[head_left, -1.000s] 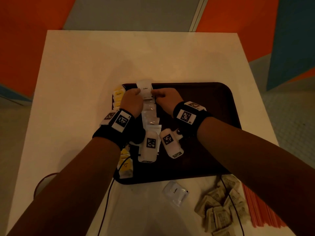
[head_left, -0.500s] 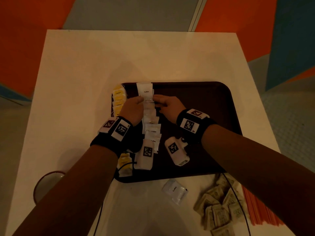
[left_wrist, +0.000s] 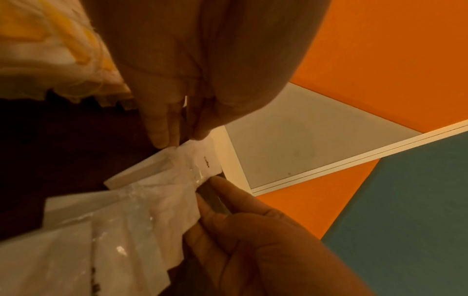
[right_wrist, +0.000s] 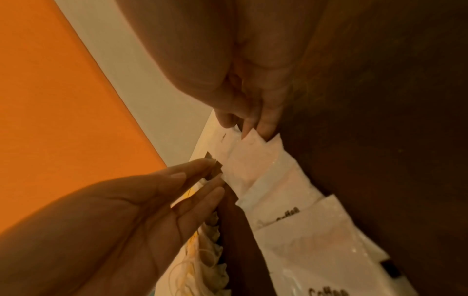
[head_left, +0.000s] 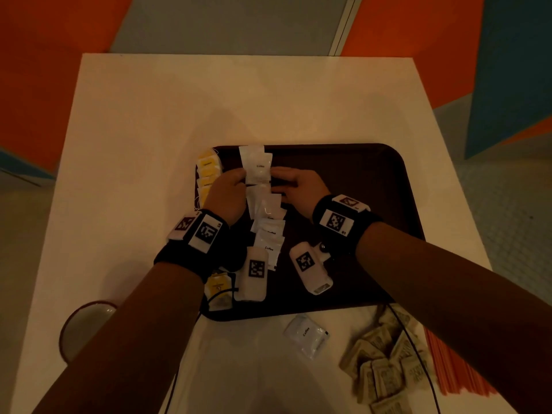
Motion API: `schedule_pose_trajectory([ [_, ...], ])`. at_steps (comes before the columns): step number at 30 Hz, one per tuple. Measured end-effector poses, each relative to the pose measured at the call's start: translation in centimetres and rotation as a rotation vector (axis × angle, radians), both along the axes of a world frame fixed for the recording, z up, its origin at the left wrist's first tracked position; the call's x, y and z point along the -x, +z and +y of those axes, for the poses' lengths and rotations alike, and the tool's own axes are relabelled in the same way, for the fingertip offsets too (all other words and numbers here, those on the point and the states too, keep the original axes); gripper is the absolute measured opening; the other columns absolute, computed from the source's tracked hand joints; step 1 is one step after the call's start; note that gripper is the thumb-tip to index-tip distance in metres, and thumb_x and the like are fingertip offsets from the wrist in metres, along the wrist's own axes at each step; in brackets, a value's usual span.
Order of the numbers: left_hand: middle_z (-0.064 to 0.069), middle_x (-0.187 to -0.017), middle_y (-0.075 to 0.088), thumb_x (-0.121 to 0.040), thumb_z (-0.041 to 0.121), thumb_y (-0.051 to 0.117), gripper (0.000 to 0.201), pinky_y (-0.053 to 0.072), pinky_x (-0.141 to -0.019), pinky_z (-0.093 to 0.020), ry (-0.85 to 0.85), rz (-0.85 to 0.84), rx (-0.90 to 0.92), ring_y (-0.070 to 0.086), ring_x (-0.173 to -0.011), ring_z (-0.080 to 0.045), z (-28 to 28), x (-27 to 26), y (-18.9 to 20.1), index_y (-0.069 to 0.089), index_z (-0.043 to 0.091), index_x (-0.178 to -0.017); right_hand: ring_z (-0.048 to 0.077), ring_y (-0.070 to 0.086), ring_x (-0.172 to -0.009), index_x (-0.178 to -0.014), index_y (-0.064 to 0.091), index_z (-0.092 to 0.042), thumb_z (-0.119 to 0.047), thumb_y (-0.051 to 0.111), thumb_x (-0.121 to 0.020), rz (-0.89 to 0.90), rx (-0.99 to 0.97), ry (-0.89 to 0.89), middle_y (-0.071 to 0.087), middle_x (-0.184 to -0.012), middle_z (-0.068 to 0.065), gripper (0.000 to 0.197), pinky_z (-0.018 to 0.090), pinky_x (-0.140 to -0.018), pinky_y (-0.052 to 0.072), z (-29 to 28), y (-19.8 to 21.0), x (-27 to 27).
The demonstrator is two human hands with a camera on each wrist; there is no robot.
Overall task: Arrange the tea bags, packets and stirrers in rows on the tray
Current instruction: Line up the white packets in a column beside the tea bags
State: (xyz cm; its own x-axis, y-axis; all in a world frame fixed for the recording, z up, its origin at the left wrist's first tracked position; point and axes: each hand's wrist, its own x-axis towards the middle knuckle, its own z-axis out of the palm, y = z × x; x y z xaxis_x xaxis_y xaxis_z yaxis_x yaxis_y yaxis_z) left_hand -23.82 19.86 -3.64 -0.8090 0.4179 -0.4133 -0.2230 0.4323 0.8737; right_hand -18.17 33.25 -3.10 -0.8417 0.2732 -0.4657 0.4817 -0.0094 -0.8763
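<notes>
white table, dark tray, both your hands on the coffee row

white table under orange and teal walls carries a dark brown tray. all places below are given from that tray. along its left edge lies a column of yellow tea bags, partly hidden under your left wrist. just right of them, a row of white coffee packets runs from the far rim toward the near rim, each overlapping the next.

your left hand meets the left edge of the packet at the far end of the row with straight, relaxed fingers; the right wrist view shows the fingertips only touching it. your right hand sits at that packet's right edge, fingers bent down onto its corner; you cannot tell from these views whether they pinch it or merely press.

off the tray, beside its near rim, lies one loose coffee packet. farther right sit a heap of tan packets and a bundle of orange stirrers.
</notes>
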Motion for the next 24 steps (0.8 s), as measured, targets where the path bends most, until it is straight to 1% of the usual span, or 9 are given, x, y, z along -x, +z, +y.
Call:
schedule_pose_trajectory([
  [5,-0.019,-0.123,0.058,-0.088,-0.006,0.035,0.039,0.042,-0.103,-0.049,0.06,-0.032,0.028,0.054,-0.115,-0.035,-0.4,-0.7,0.6,0.057,0.001,-0.119,0.03,0.063,-0.103,-0.11,0.062,0.004,0.018,0.039,-0.084,-0.077,-0.021,-0.038,0.063,-0.114,0.02,0.037,0.03,-0.078,0.055,0.4,-0.5,-0.2],
  [8,-0.008,-0.114,0.06,-0.088,-0.007,0.036,0.039,0.043,-0.103,-0.046,0.074,-0.016,-0.008,0.056,-0.112,-0.03,-0.2,-1.2,0.7,0.058,0.002,-0.119,0.021,0.065,-0.091,-0.104,0.063,0.002,0.014,0.042,-0.085,-0.084,-0.086,-0.048,0.066,-0.108,0.019,0.031,0.019,-0.067,0.055,0.6,-0.7,-0.1],
  [10,-0.007,-0.115,0.062,-0.086,-0.006,0.037,0.039,0.044,-0.101,-0.046,0.05,0.026,-0.025,0.057,-0.109,-0.027,-0.2,-1.2,0.9,0.06,0.005,-0.116,0.023,0.065,-0.096,-0.106,0.062,0.002,0.012,0.044,-0.085,-0.086,-0.112,-0.055,0.065,-0.109,0.018,0.029,0.021,-0.072,0.054,0.6,-0.8,-0.1],
  [12,-0.013,-0.118,0.062,-0.086,-0.005,0.037,0.038,0.044,-0.1,-0.047,0.028,0.063,-0.012,0.057,-0.11,-0.028,-0.1,-0.9,0.8,0.061,0.005,-0.113,0.025,0.062,-0.104,-0.107,0.063,0.0,0.01,0.046,-0.086,-0.091,-0.168,-0.042,0.064,-0.112,0.016,0.029,0.027,-0.083,0.053,0.6,-0.8,-0.1],
  [14,-0.016,-0.125,0.058,-0.089,-0.002,0.036,0.037,0.04,-0.104,-0.047,0.019,0.085,0.03,0.053,-0.116,-0.029,0.0,-0.5,0.7,0.058,0.002,-0.119,0.023,0.059,-0.109,-0.111,0.063,-0.004,0.006,0.045,-0.088,-0.096,-0.248,-0.013,0.063,-0.117,0.013,0.031,0.027,-0.09,0.048,0.6,-0.8,0.0],
  [16,-0.015,-0.131,0.054,-0.091,-0.001,0.033,0.04,0.037,-0.108,-0.043,-0.003,0.09,0.073,0.05,-0.121,-0.027,0.1,-0.1,0.6,0.054,0.003,-0.125,0.024,0.057,-0.113,-0.118,0.06,-0.007,0.005,0.043,-0.089,-0.106,-0.252,0.009,0.06,-0.123,0.012,0.036,0.027,-0.091,0.047,0.5,-0.7,0.2],
  [18,-0.016,-0.124,0.058,-0.09,-0.002,0.034,0.038,0.041,-0.104,-0.041,-0.017,0.064,0.058,0.053,-0.115,-0.028,0.4,-0.1,1.2,0.057,0.001,-0.12,0.028,0.058,-0.112,-0.125,0.055,-0.009,0.005,0.041,-0.09,-0.115,-0.227,0.02,0.058,-0.126,0.013,0.04,0.032,-0.09,0.05,0.2,-0.5,0.4],
  [20,-0.014,-0.119,0.061,-0.088,-0.001,0.037,0.035,0.044,-0.101,-0.041,-0.032,0.04,0.04,0.056,-0.11,-0.028,0.5,-0.2,1.1,0.059,0.0,-0.115,0.028,0.057,-0.114,-0.126,0.054,-0.006,0.005,0.04,-0.09,-0.106,-0.236,0.037,0.058,-0.127,0.014,0.039,0.037,-0.096,0.049,-0.1,-0.3,0.5],
  [24,-0.013,-0.127,0.058,-0.081,0.014,0.039,0.046,0.042,-0.104,-0.045,-0.06,-0.005,0.089,0.054,-0.117,-0.028,0.3,-0.3,0.1,0.056,0.004,-0.123,0.025,0.052,-0.121,-0.124,0.056,-0.002,0.002,0.042,-0.091,-0.113,-0.265,0.083,0.055,-0.131,0.014,0.036,0.035,-0.104,0.042,-0.4,-0.3,0.2],
])
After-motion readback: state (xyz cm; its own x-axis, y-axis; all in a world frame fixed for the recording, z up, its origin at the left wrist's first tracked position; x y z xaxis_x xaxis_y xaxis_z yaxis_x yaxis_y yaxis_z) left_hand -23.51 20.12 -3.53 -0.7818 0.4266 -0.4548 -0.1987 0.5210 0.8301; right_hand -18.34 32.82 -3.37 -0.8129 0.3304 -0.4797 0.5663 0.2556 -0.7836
